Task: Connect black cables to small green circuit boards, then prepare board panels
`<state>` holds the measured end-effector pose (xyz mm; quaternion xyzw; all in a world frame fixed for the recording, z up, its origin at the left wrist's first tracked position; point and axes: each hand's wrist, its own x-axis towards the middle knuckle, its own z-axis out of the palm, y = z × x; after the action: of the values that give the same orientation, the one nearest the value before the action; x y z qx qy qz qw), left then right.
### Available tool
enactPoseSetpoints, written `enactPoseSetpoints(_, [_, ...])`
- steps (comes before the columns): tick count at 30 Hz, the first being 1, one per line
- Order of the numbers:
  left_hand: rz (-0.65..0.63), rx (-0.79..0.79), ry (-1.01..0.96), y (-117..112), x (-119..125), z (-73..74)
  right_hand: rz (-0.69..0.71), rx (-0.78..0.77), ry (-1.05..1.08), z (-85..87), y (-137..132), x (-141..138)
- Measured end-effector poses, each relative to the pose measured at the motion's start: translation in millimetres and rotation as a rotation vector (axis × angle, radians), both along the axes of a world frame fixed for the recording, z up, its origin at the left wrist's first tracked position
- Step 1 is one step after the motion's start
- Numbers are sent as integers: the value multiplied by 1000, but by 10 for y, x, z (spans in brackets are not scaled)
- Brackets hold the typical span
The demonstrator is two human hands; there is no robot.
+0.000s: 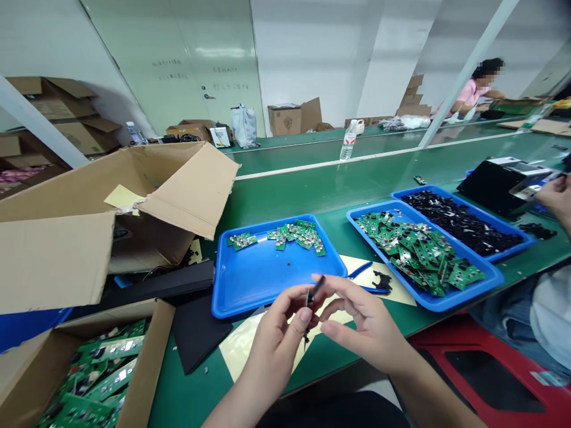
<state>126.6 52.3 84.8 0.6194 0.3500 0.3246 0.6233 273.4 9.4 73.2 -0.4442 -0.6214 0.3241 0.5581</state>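
Observation:
My left hand [279, 336] pinches a small circuit board [308, 297], seen nearly edge-on with dark parts along it. Against the board's upper end, my right hand [363, 324] grips a small black plastic piece [318, 286] between thumb side and forefinger; its other fingers are curled loosely. Just beyond both hands, a blue tray [250, 279] holds several green circuit boards [297, 233] along its far side. Blue-handled pliers [360, 270] and a black plastic part [382, 280] lie on yellow paper [241, 351] beside the right hand.
To the right, one blue tray [479, 300] is heaped with circuit boards, another [526, 242] with black parts. Cardboard boxes [178, 202] [163, 339] crowd the left. A water bottle [348, 141] stands behind. A co-worker's hand [555, 196] is at the right edge.

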Motion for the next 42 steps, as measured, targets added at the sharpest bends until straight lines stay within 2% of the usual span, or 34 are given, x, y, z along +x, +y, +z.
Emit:
enactPoseSetpoints(3, [-14,-124,-73,-7,12,23,-66,55,-7,-51,-5,-13])
enactPoseSetpoints(6, [-4,-176,-122,-9,25,36,-189,132,-113,-56,12,-46])
enactPoseSetpoints(10, [7,-220,-123,-11,30,52,-245,225,-226,-15,57,-67])
enactPoseSetpoints(15, [18,-233,-110,-7,18,42,-250,316,-273,-2,96,-85])
enactPoseSetpoints(19, [9,-167,-86,23,10,17,-252,337,-275,-31,111,-110])
enactPoseSetpoints(22, [10,-38,-64,46,-6,-18,-167,244,-146,-37,116,-89])
enactPoseSetpoints(24, [53,133,-23,64,-26,-53,-99,148,16,-27,115,-53])
enactPoseSetpoints(27, [174,576,77,111,-69,-105,-40,-1,242,0,107,4])
enactPoseSetpoints(30, [238,1044,175,174,-114,-126,139,-224,358,37,85,33])
enactPoseSetpoints(33, [249,1306,232,219,-149,-123,320,-465,407,83,51,25])
enactPoseSetpoints(35, [248,1382,248,227,-166,-118,360,-562,443,108,33,11])
enactPoseSetpoints(37, [245,1393,255,222,-177,-108,365,-588,476,115,25,-1])
enactPoseSetpoints(42, [197,1261,251,194,-176,-44,393,-596,494,60,57,-5])
